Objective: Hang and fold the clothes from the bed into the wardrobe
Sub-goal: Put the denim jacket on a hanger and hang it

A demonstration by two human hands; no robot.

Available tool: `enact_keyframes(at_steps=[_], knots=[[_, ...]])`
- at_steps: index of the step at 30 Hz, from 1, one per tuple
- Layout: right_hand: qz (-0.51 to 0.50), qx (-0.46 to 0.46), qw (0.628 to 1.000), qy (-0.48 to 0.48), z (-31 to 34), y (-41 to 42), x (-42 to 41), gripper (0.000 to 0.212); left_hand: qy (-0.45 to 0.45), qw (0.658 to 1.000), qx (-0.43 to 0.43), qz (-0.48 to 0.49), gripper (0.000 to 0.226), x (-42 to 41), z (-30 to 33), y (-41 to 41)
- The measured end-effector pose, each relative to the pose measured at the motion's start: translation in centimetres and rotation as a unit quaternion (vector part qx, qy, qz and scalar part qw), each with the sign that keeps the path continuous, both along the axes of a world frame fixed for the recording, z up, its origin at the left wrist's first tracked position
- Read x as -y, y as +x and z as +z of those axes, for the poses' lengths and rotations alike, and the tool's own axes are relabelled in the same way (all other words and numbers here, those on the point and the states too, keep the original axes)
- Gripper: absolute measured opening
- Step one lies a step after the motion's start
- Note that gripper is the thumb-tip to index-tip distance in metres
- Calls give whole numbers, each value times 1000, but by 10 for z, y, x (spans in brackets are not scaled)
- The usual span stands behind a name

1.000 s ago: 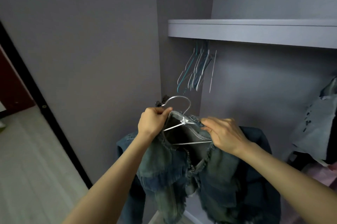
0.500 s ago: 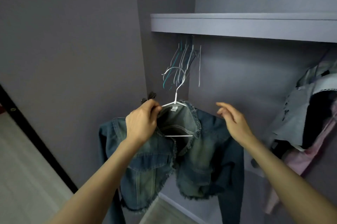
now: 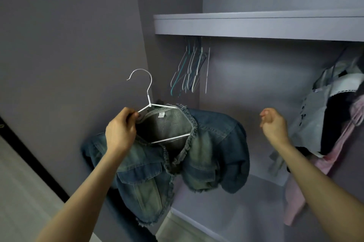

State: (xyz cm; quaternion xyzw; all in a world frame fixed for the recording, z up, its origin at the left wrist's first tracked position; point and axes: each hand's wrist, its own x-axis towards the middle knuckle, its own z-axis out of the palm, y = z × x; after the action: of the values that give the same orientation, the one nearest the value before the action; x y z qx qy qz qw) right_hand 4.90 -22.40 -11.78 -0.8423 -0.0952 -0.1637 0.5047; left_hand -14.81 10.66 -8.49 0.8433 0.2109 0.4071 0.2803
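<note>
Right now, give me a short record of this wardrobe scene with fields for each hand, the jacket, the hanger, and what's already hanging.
left hand: grips the white wire hanger at its shoulder
right hand: fingers loosely curled, holds nothing, apart from the jacket
blue denim jacket with frayed edges: draped on the white wire hanger, not yet hung up
empty wire hangers: bunched under the grey shelf
hung clothes: grey, black and pink, far right

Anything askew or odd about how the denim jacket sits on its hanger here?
Yes. The white hanger is tilted, held at one shoulder by the left hand, so the denim jacket sits lopsided: its far sleeve bunches up high while the near front panel droops low. The right hand holds nothing.
</note>
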Motion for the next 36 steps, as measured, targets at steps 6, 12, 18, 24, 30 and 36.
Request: enact_keyframes(at_steps=[6, 12, 18, 24, 30, 36], knots=[[146, 145, 970, -129, -6, -37, -44, 28, 14, 999, -36, -33, 12, 28, -6, 16], [186, 251, 920, -237, -4, -41, -60, 13, -8, 997, -19, -71, 12, 29, 0, 21], [202, 124, 958, -159, 9, -29, -47, 18, -29, 995, -25, -92, 15, 34, 1, 24], [236, 138, 901, -337, 29, -38, -53, 45, -45, 992, -52, -108, 14, 39, 0, 24], [269, 159, 912, -266, 41, -51, -83, 20, -39, 984, -61, -163, 9, 51, 7, 28], [193, 202, 946, -165, 40, -38, -51, 12, 8, 966, -213, -144, 44, -11, -6, 11]])
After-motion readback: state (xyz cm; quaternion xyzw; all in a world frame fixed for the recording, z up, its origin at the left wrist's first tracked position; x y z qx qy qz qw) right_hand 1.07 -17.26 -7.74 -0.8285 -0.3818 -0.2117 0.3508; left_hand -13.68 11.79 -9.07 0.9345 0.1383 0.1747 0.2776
